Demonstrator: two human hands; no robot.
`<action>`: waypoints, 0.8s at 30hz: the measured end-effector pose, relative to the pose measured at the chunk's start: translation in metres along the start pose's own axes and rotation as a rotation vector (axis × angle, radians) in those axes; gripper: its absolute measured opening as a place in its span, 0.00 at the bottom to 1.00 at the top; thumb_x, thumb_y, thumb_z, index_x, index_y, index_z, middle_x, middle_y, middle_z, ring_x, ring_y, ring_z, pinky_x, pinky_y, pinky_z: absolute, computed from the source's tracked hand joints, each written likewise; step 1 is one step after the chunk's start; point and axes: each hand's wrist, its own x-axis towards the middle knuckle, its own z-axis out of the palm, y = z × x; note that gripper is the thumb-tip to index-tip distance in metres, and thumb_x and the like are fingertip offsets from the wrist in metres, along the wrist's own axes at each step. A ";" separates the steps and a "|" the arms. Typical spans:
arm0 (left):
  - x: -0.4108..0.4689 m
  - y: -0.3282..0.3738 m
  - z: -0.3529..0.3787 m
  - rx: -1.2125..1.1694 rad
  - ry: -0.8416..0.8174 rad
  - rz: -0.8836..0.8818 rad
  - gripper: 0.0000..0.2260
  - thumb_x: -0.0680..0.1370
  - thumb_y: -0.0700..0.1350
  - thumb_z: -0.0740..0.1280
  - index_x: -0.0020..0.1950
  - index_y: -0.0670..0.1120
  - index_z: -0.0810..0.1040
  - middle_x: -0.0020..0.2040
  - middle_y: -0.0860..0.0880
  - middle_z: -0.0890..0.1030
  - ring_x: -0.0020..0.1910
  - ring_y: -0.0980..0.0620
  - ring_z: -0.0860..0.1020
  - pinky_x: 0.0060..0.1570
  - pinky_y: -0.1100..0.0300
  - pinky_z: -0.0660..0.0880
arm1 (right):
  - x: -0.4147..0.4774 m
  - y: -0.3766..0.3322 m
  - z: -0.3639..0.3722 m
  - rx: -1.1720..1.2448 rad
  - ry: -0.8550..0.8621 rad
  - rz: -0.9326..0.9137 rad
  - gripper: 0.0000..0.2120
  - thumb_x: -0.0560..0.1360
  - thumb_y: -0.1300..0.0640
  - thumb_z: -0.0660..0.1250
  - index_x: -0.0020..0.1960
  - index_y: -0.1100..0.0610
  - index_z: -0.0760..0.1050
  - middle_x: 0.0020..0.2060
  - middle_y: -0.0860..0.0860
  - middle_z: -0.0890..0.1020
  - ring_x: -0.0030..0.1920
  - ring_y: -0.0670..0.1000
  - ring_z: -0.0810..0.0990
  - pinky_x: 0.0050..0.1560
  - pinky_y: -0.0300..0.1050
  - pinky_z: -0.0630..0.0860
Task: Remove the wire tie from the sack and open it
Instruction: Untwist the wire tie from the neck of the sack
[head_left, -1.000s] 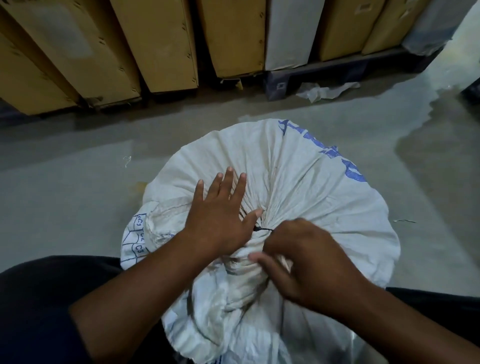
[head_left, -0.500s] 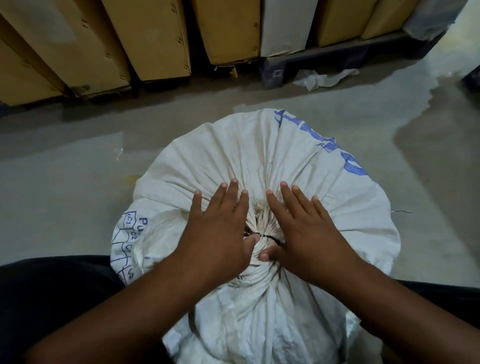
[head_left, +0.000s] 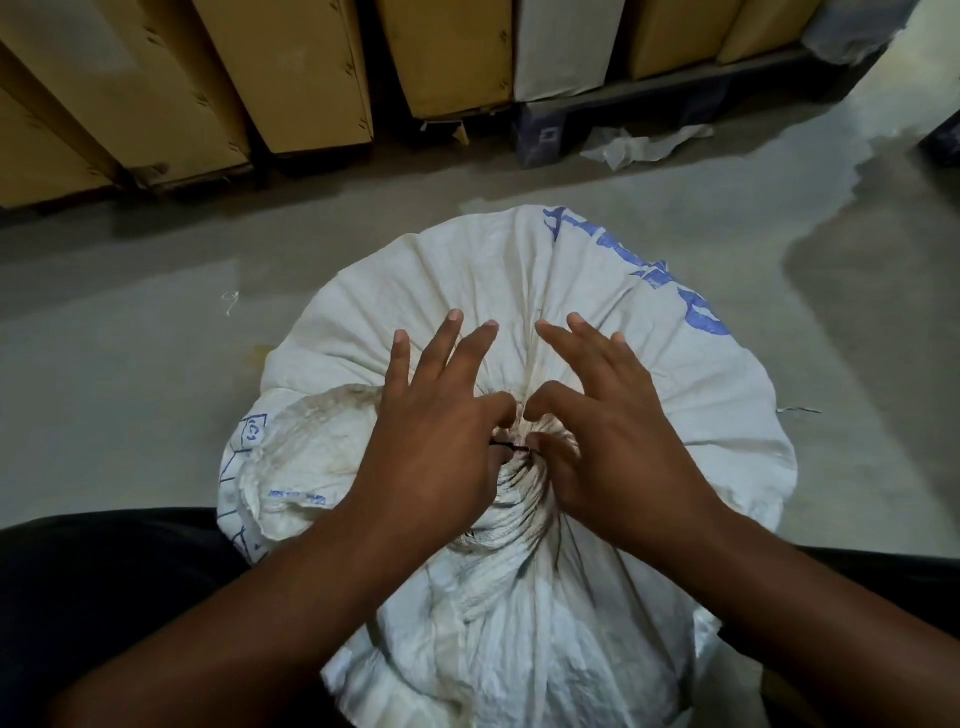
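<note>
Since half a second earlier, both thumbs and forefingers had been drawn in onto the gathered neck. The wire tie (head_left: 511, 447) was pinched between left hand (head_left: 441, 441) and right hand (head_left: 618, 441), remaining fingers splayed over the sack (head_left: 701, 415). Soft, crumpling cloth and thin, stiff wire were judged best gripped at the wire's twisted ends

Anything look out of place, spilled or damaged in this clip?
Mostly tidy. A crumpled white plastic scrap lies loose on the grey concrete floor by the dark pallet, and a wet-looking patch spreads at far right. The white woven sack looks intact.
</note>
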 end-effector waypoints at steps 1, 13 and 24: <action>0.000 0.000 0.001 -0.008 0.002 0.004 0.11 0.72 0.52 0.77 0.53 0.57 0.83 0.83 0.47 0.60 0.84 0.44 0.48 0.79 0.38 0.41 | 0.000 -0.001 0.000 -0.026 0.009 -0.021 0.11 0.70 0.61 0.75 0.50 0.52 0.79 0.79 0.56 0.66 0.82 0.57 0.55 0.80 0.62 0.53; 0.001 0.003 0.011 -0.030 -0.042 -0.007 0.17 0.70 0.50 0.76 0.57 0.57 0.79 0.86 0.49 0.46 0.83 0.47 0.35 0.76 0.43 0.30 | 0.001 -0.008 0.007 -0.150 -0.152 -0.003 0.10 0.72 0.56 0.73 0.52 0.46 0.84 0.81 0.53 0.63 0.83 0.59 0.52 0.80 0.65 0.50; 0.007 0.002 0.008 -0.035 -0.041 0.003 0.06 0.71 0.50 0.75 0.46 0.60 0.85 0.85 0.53 0.55 0.84 0.48 0.39 0.75 0.45 0.26 | 0.009 -0.006 0.005 -0.207 -0.226 0.058 0.11 0.72 0.55 0.72 0.54 0.45 0.84 0.83 0.53 0.57 0.83 0.57 0.47 0.80 0.66 0.49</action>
